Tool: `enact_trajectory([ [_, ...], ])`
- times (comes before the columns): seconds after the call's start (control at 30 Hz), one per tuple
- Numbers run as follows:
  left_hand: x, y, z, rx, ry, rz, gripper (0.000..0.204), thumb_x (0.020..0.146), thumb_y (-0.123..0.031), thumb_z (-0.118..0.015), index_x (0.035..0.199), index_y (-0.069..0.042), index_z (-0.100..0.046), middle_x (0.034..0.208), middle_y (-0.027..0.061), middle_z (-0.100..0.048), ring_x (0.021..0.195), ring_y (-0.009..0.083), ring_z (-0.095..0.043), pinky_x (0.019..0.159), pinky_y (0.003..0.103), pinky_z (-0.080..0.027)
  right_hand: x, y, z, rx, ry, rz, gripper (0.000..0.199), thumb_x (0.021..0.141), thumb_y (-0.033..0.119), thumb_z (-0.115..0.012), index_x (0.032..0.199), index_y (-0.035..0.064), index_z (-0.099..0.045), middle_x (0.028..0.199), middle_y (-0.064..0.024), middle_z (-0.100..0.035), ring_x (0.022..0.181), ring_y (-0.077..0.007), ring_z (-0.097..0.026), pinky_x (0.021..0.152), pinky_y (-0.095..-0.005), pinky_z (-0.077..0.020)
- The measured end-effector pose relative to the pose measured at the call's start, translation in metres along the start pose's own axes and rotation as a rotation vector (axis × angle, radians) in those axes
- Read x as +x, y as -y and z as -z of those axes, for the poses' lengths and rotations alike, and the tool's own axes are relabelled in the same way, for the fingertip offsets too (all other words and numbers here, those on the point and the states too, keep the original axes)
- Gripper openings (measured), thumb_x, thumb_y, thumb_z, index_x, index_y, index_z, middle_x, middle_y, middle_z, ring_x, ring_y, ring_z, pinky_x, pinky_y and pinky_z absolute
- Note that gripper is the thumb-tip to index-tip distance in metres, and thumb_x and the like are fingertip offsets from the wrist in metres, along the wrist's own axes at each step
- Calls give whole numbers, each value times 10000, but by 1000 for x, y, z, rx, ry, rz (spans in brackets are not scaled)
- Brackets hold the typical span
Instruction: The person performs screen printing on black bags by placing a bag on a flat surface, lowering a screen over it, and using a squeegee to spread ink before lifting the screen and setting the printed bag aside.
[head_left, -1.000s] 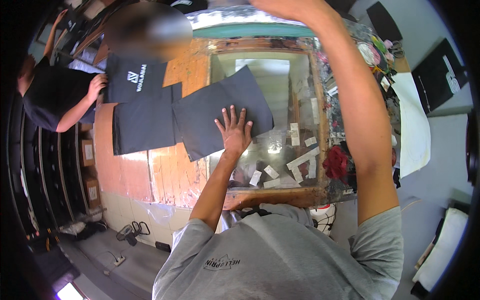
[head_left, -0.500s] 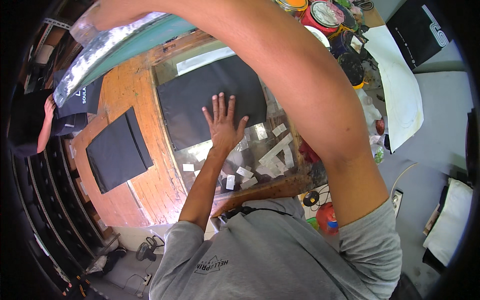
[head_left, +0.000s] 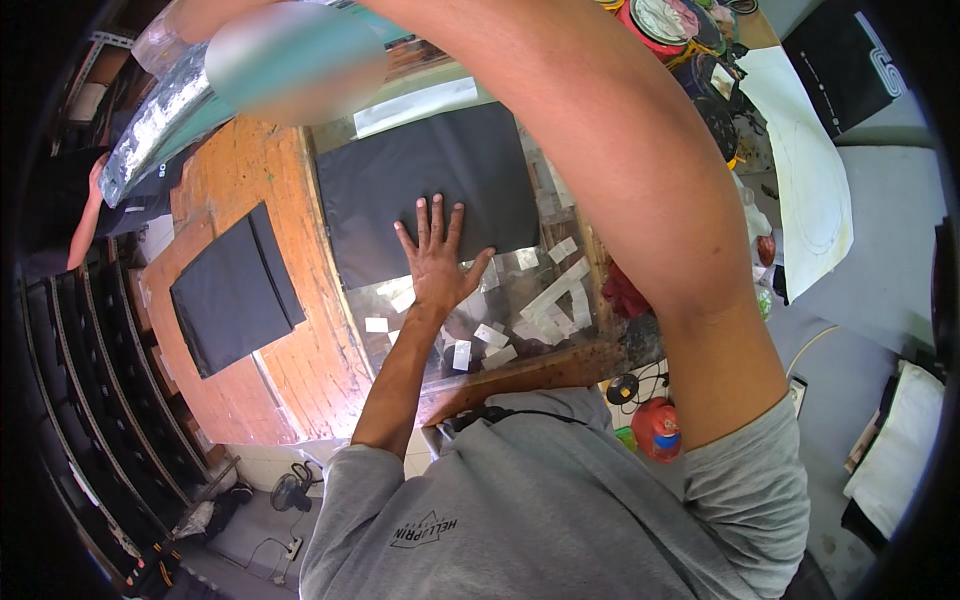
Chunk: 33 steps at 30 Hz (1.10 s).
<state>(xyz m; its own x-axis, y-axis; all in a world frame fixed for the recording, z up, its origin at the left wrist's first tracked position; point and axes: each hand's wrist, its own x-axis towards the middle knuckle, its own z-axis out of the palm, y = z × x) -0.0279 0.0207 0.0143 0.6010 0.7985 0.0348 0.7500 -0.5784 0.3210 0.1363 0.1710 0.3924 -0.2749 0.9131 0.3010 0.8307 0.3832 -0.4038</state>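
While the left hand lies flat, grip open, the black cloth sits under its fingertips.

bench left part: bare wood open beside folded black cloth; centre: black fabric sheet under left hand | near edge: taped paper labels on glass | right: raised arm blocks view; paint cans crowd far corner

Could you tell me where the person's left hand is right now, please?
In the head view, the left hand lies flat, centre frame, on the near edge of the black fabric over the glass panel.
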Motion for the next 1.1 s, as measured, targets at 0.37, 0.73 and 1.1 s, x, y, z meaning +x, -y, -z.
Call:
enact_trajectory([
  [0.37, -3, -4, -4, -6, -15, 12, 831, 911, -599, -640, 1532, -76, -465, 1674, 202, -259, 1586, 380, -118, 1209, 707, 6, -6, 5, 7, 80, 67, -84, 403, 1012, 394, -528, 949, 23, -672, 755, -40, -543, 655, -145, -530, 585, -306, -531],
  [0.73, -2, -13, 22, -164, -64, 95, 798, 958, -508, -640, 1558, -39, -402, 1675, 222, -243, 1587, 388, -111, 1218, 675, 37, 14, 6, -23, -158, -93, -29, 363, 1026, 323, -540, 843, 36, -668, 602, -45, -477, 511, -110, -399, 459, -303, -417],
  [1.1, -105, -49, 123, -2148, -441, 925, 746, 975, -482, -669, 1511, -69, -355, 1340, 155, -481, 1331, 281, -458, 1113, 536, -388, -217, 27, -221, -251, -21, -40, 667, 855, 65, -656, 1503, 129, -512, 926, -100, -538, 894, -255, -519, 806, -442, -345],
])
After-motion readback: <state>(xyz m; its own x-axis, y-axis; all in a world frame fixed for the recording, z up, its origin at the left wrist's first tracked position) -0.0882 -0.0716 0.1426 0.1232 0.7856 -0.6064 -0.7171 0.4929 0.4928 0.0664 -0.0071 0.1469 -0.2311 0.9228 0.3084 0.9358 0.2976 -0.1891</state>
